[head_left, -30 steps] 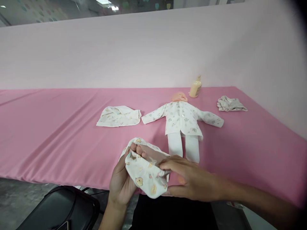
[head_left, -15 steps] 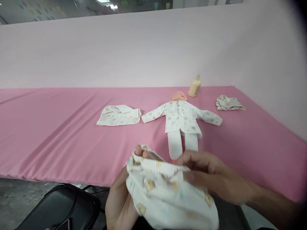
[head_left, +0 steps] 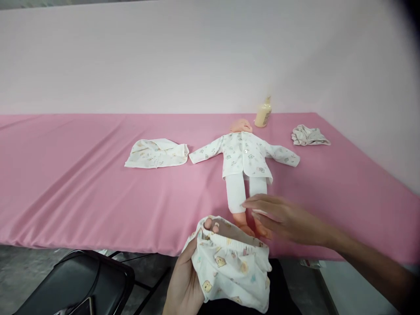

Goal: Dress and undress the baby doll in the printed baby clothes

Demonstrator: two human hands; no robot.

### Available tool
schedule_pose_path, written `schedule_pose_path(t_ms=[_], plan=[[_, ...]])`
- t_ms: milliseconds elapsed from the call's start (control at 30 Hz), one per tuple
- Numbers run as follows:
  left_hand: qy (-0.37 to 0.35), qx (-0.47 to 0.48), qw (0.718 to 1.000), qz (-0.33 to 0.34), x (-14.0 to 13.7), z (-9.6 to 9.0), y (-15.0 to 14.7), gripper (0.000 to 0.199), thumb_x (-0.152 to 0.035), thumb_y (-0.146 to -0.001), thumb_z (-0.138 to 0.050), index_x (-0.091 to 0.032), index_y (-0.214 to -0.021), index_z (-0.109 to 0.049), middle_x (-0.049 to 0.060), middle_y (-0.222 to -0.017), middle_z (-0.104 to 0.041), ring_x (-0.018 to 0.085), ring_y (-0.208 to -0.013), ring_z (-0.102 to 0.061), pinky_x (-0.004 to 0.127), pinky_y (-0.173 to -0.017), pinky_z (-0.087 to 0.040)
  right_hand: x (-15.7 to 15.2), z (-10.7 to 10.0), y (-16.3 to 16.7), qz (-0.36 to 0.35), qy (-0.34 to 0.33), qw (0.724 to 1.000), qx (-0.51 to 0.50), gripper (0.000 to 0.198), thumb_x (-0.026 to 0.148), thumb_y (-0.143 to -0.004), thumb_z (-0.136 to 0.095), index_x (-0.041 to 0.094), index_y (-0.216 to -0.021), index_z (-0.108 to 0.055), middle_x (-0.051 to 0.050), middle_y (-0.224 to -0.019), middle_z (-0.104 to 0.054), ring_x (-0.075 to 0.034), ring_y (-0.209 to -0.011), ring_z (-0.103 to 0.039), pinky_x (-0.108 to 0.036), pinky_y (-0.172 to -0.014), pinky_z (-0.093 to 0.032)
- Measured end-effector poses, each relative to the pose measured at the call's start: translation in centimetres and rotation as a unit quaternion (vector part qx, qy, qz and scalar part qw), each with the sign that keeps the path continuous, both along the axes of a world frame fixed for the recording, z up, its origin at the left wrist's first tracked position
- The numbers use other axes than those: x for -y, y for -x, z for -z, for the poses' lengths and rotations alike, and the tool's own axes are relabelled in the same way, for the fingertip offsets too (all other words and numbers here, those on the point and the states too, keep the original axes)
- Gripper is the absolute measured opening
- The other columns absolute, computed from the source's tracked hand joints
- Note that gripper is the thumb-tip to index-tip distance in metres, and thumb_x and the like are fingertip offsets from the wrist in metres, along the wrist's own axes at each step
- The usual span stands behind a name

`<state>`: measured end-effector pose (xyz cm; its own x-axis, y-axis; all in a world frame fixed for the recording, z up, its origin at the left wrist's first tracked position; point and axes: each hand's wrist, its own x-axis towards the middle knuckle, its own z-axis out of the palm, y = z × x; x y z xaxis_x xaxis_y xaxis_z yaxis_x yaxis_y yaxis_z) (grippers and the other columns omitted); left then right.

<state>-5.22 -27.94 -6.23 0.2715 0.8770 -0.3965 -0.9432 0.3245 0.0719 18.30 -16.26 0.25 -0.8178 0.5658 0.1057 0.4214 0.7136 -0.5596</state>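
- Left hand point(head_left: 185, 284) low at the frame's bottom centre, in front of the table's near edge, gripping small white printed baby pants with an elastic waistband point(head_left: 231, 269)
- Left fingertips point(head_left: 210, 224) poke up inside the waistband at its left end, thumb side outside; cloth bunched in the palm, the rest hangs down and to the right of the hand
- Pants are off the table, held in the air just below the doll's feet
- Right hand point(head_left: 288, 218) flat, fingers spread and stretched leftward, holding nothing; slightly blurred
- Right hand hovers over the lower legs of the baby doll in a white printed jacket and white leggings point(head_left: 244, 164); contact with the legs can't be told
- Right hand sits just above the right end of the waistband, apart from the pants
- Doll lies on its back, arms out, head toward the wall, on the pink cloth-covered table point(head_left: 82, 183)
- Folded white printed garment point(head_left: 155, 153) left of the doll, near its sleeve
- Cream pump bottle point(head_left: 263, 113) just beyond the doll's head
- Crumpled grey-white cloth point(head_left: 308, 135) far right, well apart
- Black chair point(head_left: 75, 284) at bottom left, below the table edge
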Motion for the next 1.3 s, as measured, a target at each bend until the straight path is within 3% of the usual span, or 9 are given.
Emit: schedule_pose_path(t_ms=[133, 267, 433, 667, 800, 867, 1000, 1167, 1300], plan=[[-0.010, -0.022, 1.000, 0.005, 0.3, 0.1, 0.5, 0.033, -0.018, -0.098, -0.040, -0.011, -0.104, -0.072, 0.010, -0.102, -0.073, 0.018, -0.106, -0.067, 0.033, -0.108, -0.045, -1.4, 1.3, 1.0, -0.117, -0.131, 0.982, 0.073, 0.046, 0.002, -0.089, -0.041, 0.019, -0.129, -0.057, -0.008, -0.147, -0.049, -0.025, -0.143, -0.033, -0.047, -0.115, -0.032], [-0.058, 0.011, 0.998, -0.014, 0.2, 0.4, 1.5, 0.038, -0.019, -0.100, -0.034, -0.017, -0.112, -0.070, 0.007, -0.111, -0.071, 0.013, -0.107, -0.067, 0.029, -0.111, -0.041, -1.4, 1.8, 2.2, -0.169, -0.158, 0.967, 0.106, 0.042, -0.003, -0.086, -0.041, 0.018, -0.116, -0.064, -0.007, -0.146, -0.050, -0.027, -0.148, -0.022, -0.050, -0.117, -0.028], [-0.126, 0.027, 0.991, -0.028, 0.1, 0.8, 2.8, 0.043, -0.022, -0.102, -0.029, -0.016, -0.118, -0.068, 0.009, -0.114, -0.071, 0.015, -0.113, -0.065, 0.030, -0.112, -0.041, -1.6, 1.9, 3.0, -0.216, -0.166, 0.956, 0.111, 0.026, 0.000, -0.081, -0.050, 0.018, -0.089, -0.066, -0.006, -0.122, -0.063, -0.028, -0.145, -0.028, -0.051, -0.119, -0.022], [-0.071, -0.014, 0.997, -0.029, 0.7, 0.7, 2.8, 0.042, -0.015, -0.099, -0.032, -0.015, -0.124, -0.065, 0.011, -0.111, -0.071, 0.017, -0.109, -0.067, 0.032, -0.108, -0.045, -2.1, 0.7, 3.4, -0.196, -0.103, 0.973, 0.070, 0.016, 0.015, -0.091, -0.050, 0.022, -0.085, -0.063, -0.001, -0.102, -0.063, -0.023, -0.136, -0.038, -0.047, -0.117, -0.021], [-0.033, -0.050, 0.998, -0.030, 0.9, 0.4, 2.4, 0.039, -0.014, -0.097, -0.036, -0.013, -0.121, -0.066, 0.011, -0.104, -0.072, 0.018, -0.105, -0.068, 0.034, -0.106, -0.047, -3.1, -1.4, 3.8, -0.208, -0.057, 0.975, 0.049, 0.012, 0.013, -0.084, -0.055, 0.023, -0.079, -0.060, 0.003, -0.090, -0.059, -0.016, -0.110, -0.052, -0.041, -0.115, -0.026], [-0.017, -0.054, 0.998, -0.027, 0.8, 0.2, 1.8, 0.036, -0.015, -0.097, -0.038, -0.013, -0.118, -0.068, 0.010, -0.099, -0.073, 0.018, -0.105, -0.068, 0.034, -0.108, -0.045, -3.7, -2.3, 4.1, -0.225, -0.045, 0.973, 0.037, 0.010, 0.014, -0.083, -0.057, 0.023, -0.082, -0.061, 0.003, -0.092, -0.060, -0.014, -0.104, -0.053, -0.040, -0.114, -0.027], [-0.001, -0.040, 0.999, -0.008, 0.5, -0.4, -0.5, 0.033, -0.018, -0.097, -0.042, -0.012, -0.107, -0.072, 0.010, -0.093, -0.074, 0.020, -0.109, -0.067, 0.036, -0.111, -0.042, -4.2, -2.9, 4.7, -0.221, -0.043, 0.974, 0.012, 0.011, 0.019, -0.085, -0.060, 0.023, -0.095, -0.064, 0.000, -0.106, -0.063, -0.018, -0.114, -0.051, -0.043, -0.114, -0.027], [0.021, -0.028, 0.999, 0.027, 0.3, -1.2, -2.5, 0.033, -0.023, -0.097, -0.044, -0.009, -0.102, -0.074, 0.013, -0.098, -0.074, 0.024, -0.117, -0.063, 0.039, -0.113, -0.038, -3.7, -1.8, 5.0, -0.206, -0.047, 0.977, 0.015, 0.017, 0.015, -0.089, -0.053, 0.025, -0.095, -0.066, 0.001, -0.105, -0.065, -0.017, -0.125, -0.048, -0.040, -0.116, -0.024], [-0.010, -0.020, 0.999, 0.033, 0.4, -1.7, -2.3, 0.037, -0.027, -0.099, -0.042, -0.009, -0.110, -0.072, 0.015, -0.110, -0.071, 0.026, -0.123, -0.059, 0.041, -0.116, -0.035, -3.4, -0.7, 4.7, -0.195, -0.064, 0.979, 0.014, 0.021, 0.012, -0.087, -0.055, 0.025, -0.098, -0.066, 0.001, -0.111, -0.065, -0.018, -0.131, -0.043, -0.041, -0.117, -0.022]])
